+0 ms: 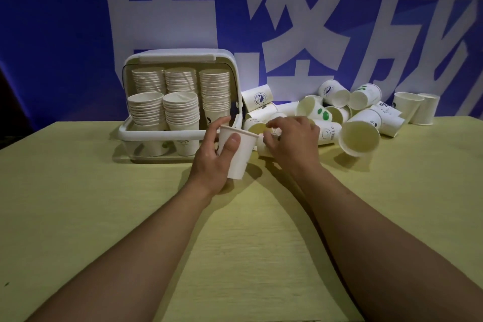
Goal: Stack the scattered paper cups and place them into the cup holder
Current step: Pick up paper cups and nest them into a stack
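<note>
So I've got one paper cup [236,153] in my left hand [214,162], thumb across the front and fingers curled round the back, mouth up and tilted a bit toward the pile. My right hand [290,142] is palm-down over a cup lying on its side [264,148] at the near edge of the heap, fingers bent over it. Honestly can't tell if I've actually got a grip on it or I'm just touching, since my hand hides most of it.

The scattered cups [339,115] are piled from about 1 to 2 o'clock on the table [104,204], most tipped over, a couple standing at the far right. The cup holder [180,102] sits at 11 o'clock with its lid flipped up, already loaded with several tall stacks.

Tip for this bit, as I see it: don't squeeze the held cup, it goes oval and the next one won't drop in. Pinch the lying one near its rim, turn it base-down, and line the bottom up with the open mouth before letting it slide in. Build a decent stack in the left hand first, then carry it over to 11 o'clock in one go.
</note>
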Available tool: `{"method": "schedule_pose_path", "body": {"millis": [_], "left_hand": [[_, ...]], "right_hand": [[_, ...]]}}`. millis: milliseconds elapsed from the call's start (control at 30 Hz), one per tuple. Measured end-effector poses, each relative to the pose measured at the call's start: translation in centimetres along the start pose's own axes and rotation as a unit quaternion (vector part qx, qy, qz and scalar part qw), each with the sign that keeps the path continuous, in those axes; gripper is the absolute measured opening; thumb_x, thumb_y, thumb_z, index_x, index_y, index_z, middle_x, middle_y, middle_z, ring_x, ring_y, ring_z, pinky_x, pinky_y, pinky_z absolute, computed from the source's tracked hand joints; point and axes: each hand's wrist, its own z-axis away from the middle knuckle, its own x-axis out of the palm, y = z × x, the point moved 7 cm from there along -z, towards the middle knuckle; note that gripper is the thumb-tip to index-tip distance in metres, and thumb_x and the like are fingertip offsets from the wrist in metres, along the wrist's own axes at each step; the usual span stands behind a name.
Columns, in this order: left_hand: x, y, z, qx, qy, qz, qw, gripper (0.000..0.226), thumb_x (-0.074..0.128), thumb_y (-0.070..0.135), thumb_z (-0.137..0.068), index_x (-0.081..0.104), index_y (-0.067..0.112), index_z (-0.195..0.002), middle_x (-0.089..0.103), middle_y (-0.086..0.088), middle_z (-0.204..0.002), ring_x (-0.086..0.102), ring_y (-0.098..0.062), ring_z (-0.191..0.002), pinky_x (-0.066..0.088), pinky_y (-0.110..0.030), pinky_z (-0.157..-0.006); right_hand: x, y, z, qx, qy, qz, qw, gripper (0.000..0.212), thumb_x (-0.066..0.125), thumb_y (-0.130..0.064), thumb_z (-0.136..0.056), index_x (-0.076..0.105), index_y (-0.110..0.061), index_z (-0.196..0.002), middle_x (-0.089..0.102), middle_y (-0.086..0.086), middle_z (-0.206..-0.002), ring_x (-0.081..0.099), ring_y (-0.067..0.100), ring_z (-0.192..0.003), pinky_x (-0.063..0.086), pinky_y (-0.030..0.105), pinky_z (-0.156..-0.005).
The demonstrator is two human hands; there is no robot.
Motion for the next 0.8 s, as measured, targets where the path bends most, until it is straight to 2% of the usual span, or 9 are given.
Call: {"method": "schedule_pose_path", "body": {"millis": [133, 233, 333, 400, 433, 533, 600, 700, 800], "left_hand": [[0.0, -0.2, -0.1, -0.006, 0.002, 0.014, 1.0, 0.035, 0.049, 0.06, -0.086, 0.045, 0.062, -0.12, 0.057, 0.009, -0.116, 0.064, -0.019, -0.096, 0.058, -0.029, -0.066], [0.1, -0.1, 0.1, -0.008, -0.003, 0.021, 1.0, 0.032, 0.05, 0.06, -0.085, 0.047, 0.062, -0.118, 0.058, 0.008, -0.113, 0.065, -0.019, -0.093, 0.058, -0.029, -0.064], [0.4, 0.0, 0.2, -0.007, -0.013, 0.026, 1.0, 0.035, 0.051, 0.058, -0.086, 0.049, 0.057, -0.121, 0.059, 0.006, -0.113, 0.065, -0.019, -0.09, 0.056, -0.025, -0.061], [0.7, 0.2, 0.4, -0.003, -0.03, 0.031, 0.999, 0.038, 0.052, 0.057, -0.086, 0.051, 0.054, -0.124, 0.059, 0.002, -0.117, 0.066, -0.021, -0.092, 0.056, -0.025, -0.062], [0.9, 0.3, 0.5, 0.0, -0.04, 0.031, 0.999, 0.037, 0.052, 0.057, -0.087, 0.051, 0.055, -0.124, 0.059, 0.003, -0.118, 0.066, -0.022, -0.094, 0.056, -0.025, -0.062], [2.1, 1.2, 0.8, 0.013, -0.074, 0.025, 0.997, 0.038, 0.05, 0.059, -0.087, 0.046, 0.062, -0.124, 0.057, 0.004, -0.124, 0.064, -0.019, -0.098, 0.056, -0.024, -0.065], [3.7, 2.3, 1.1, 0.032, -0.09, 0.018, 0.995, 0.047, 0.048, 0.066, -0.084, 0.04, 0.064, -0.13, 0.055, 0.003, -0.129, 0.063, -0.012, -0.101, 0.054, -0.023, -0.068], [7.3, 4.0, 1.8, 0.063, -0.124, 0.027, 0.99, 0.057, 0.046, 0.065, -0.088, 0.026, 0.065, -0.141, 0.052, 0.016, -0.135, 0.061, -0.003, -0.109, 0.054, -0.024, -0.079], [11.6, 5.7, 2.8, 0.077, -0.154, 0.063, 0.983, 0.061, 0.049, 0.062, -0.09, 0.017, 0.068, -0.142, 0.046, 0.009, -0.148, 0.057, -0.013, -0.124, 0.053, -0.041, -0.095]], "right_hand": [[2.3, 0.1, 0.2, -0.029, -0.111, 0.072, 0.991, 0.053, 0.064, -0.055, -0.086, 0.052, -0.035, -0.134, 0.056, -0.003, -0.138, 0.038, 0.025, -0.131, 0.028, 0.049, -0.104], [2.7, 0.3, 0.2, -0.033, -0.125, 0.103, 0.986, 0.061, 0.068, -0.05, -0.085, 0.045, -0.035, -0.14, 0.055, -0.002, -0.139, 0.035, 0.027, -0.131, 0.027, 0.048, -0.103], [1.6, 0.2, 0.0, -0.022, -0.098, 0.104, 0.99, 0.058, 0.069, -0.048, -0.086, 0.048, -0.032, -0.137, 0.061, 0.0, -0.132, 0.041, 0.028, -0.125, 0.028, 0.047, -0.1], [-0.5, 0.0, -0.2, 0.005, -0.027, 0.028, 0.999, 0.062, 0.071, -0.049, -0.084, 0.046, -0.031, -0.138, 0.063, 0.001, -0.129, 0.049, 0.027, -0.12, 0.031, 0.046, -0.101], [-1.8, 0.0, -0.3, 0.025, 0.006, -0.055, 0.998, 0.067, 0.073, -0.047, -0.083, 0.042, -0.031, -0.141, 0.063, 0.0, -0.127, 0.053, 0.025, -0.117, 0.035, 0.046, -0.102], [-5.0, 0.1, -0.1, 0.057, 0.035, -0.345, 0.936, 0.085, 0.078, -0.037, -0.081, 0.025, -0.04, -0.148, 0.056, -0.007, -0.121, 0.059, 0.018, -0.108, 0.055, 0.043, -0.091], [-6.8, 0.4, 0.7, 0.038, 0.025, -0.385, 0.922, 0.073, 0.076, -0.037, -0.083, 0.034, -0.044, -0.142, 0.049, -0.009, -0.125, 0.057, 0.019, -0.112, 0.057, 0.043, -0.09], [-9.1, 2.0, 2.3, 0.034, 0.013, -0.385, 0.922, 0.048, 0.074, -0.039, -0.084, 0.048, -0.039, -0.124, 0.046, -0.018, -0.115, 0.058, 0.017, -0.109, 0.059, 0.039, -0.084], [-11.4, 4.8, 3.9, 0.074, 0.029, -0.432, 0.898, 0.023, 0.068, -0.036, -0.09, 0.053, -0.029, -0.106, 0.055, -0.007, -0.109, 0.062, 0.018, -0.1, 0.056, 0.031, -0.074]]}}
